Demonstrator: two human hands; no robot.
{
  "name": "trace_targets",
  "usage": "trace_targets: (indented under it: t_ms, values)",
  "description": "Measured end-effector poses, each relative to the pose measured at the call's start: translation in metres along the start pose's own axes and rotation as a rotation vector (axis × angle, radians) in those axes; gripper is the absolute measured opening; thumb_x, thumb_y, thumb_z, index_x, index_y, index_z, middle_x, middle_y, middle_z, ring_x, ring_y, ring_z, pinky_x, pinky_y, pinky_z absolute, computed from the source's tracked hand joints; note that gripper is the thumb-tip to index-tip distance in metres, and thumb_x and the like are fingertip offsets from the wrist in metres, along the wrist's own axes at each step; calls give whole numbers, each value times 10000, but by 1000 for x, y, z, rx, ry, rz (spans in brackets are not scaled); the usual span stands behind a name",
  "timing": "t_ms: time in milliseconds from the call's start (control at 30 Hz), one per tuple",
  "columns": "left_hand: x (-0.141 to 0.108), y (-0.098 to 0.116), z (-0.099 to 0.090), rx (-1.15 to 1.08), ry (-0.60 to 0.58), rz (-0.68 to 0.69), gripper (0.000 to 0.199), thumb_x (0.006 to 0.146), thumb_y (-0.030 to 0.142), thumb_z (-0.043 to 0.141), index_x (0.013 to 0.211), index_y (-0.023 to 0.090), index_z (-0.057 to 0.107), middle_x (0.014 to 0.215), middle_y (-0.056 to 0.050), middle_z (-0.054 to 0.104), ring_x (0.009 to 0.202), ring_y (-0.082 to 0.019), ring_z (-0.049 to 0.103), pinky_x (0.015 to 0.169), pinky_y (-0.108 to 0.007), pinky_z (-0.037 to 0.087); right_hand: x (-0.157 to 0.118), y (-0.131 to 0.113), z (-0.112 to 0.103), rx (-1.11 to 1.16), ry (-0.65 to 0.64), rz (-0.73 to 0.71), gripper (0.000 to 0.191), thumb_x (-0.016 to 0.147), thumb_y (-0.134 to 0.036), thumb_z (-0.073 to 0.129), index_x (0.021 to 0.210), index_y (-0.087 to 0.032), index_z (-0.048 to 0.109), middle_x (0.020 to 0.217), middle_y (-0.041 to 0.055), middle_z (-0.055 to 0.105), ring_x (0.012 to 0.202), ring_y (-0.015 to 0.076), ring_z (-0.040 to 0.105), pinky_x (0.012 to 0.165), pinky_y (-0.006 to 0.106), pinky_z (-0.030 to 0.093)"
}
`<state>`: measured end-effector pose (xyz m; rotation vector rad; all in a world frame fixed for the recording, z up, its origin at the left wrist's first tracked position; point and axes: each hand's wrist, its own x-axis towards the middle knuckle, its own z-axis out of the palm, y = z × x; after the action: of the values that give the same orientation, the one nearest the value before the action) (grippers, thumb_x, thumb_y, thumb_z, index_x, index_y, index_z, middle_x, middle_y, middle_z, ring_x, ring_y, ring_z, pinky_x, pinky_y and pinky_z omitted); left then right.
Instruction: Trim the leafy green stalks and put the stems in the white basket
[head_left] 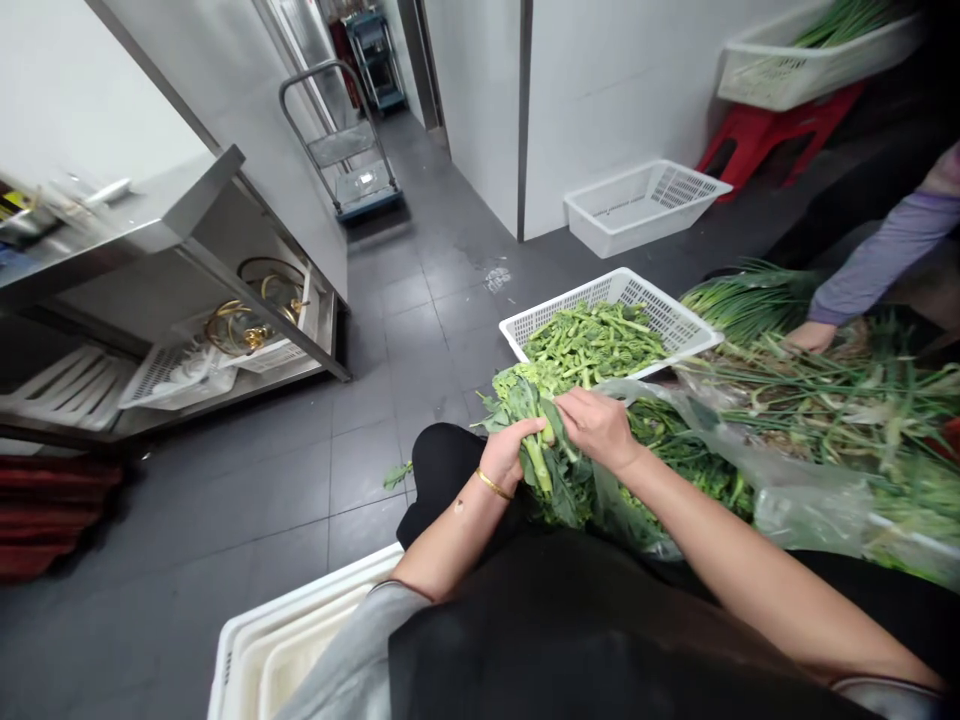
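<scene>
My left hand (512,452), with a gold bangle at the wrist, is closed around the stem of a leafy green vegetable (537,462). At the right side of the same stalk, my right hand (595,425) has its fingers pinched on a leaf. Just beyond both hands, a white perforated basket (679,335) holds a heap of cut green stems (592,345). Beside my right forearm, an open clear plastic bag (810,500) holds more leafy greens (660,430). The tips of my right fingers are partly hidden by the leaf.
Another person's hand (812,336) rests among green onions (855,390) at the right. An empty white basket (622,215) stands by the wall, near a red stool (731,150). Stacked white trays (240,640) are at lower left, a steel shelf (202,220) and cart (341,150) beyond.
</scene>
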<state>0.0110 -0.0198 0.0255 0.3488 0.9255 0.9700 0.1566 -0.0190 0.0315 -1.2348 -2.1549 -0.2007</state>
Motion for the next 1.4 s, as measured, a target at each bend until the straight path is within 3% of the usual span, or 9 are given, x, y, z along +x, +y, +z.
trace_targets:
  t_ms: [167,267,367,500,667,867,1067,1233,1400]
  values:
    - [-1,31,-14,99,105,329,300,535,248,815,779,121,697,689,-40,696,616,-128,640,659,-253,513,-34,-20,-22,348,-434,-119,193,888,-338,535,857,-221,687,772,45,654,674,162,586,633,285,417]
    - [-10,44,-19,256,-25,465,315,520,219,835,793,159,691,776,-41,717,711,-161,667,742,-308,528,-16,-4,-26,561,-581,271,484,754,-477,661,1165,-225,614,993,89,675,723,199,630,614,309,468]
    - [-18,40,-17,323,-130,385,316,505,212,842,777,155,692,775,-47,718,694,-171,668,722,-313,530,21,9,-21,749,-488,553,405,774,-533,597,956,-173,642,718,26,652,590,160,587,556,276,438]
    - [-15,25,-14,189,-28,161,253,538,259,819,684,114,671,636,-42,678,538,-120,607,591,-247,496,35,-8,-19,463,-192,428,410,863,-463,510,562,-186,514,510,-3,515,501,117,458,528,251,330]
    - [-7,13,-17,15,-1,40,177,618,225,762,700,112,653,580,-31,647,491,-106,575,537,-221,463,11,-19,-31,100,23,58,347,906,-346,500,609,-191,590,610,24,539,581,126,470,598,259,324]
    - [-12,9,0,-9,-109,-84,236,683,248,723,820,62,673,684,-74,681,544,-109,607,563,-207,474,17,-1,-23,124,133,190,303,930,-312,477,710,-185,640,692,36,591,626,124,516,602,235,359]
    - [-8,8,10,25,38,139,270,638,322,757,747,106,635,604,-20,619,528,-105,568,583,-225,466,-7,-19,-25,198,-34,105,296,920,-322,486,703,-186,635,723,31,621,637,132,543,615,246,379]
    - [-21,8,3,427,63,629,420,552,215,821,918,201,616,844,-17,655,805,-168,602,818,-274,462,10,9,-38,467,-145,565,422,901,-477,449,600,-193,530,494,-14,536,489,126,485,518,242,355]
    - [-27,-1,-3,561,93,626,318,532,188,826,768,214,613,759,-8,610,756,-155,568,773,-234,432,29,22,-26,388,-171,592,410,838,-446,504,508,-207,453,457,-7,522,450,126,453,495,251,330]
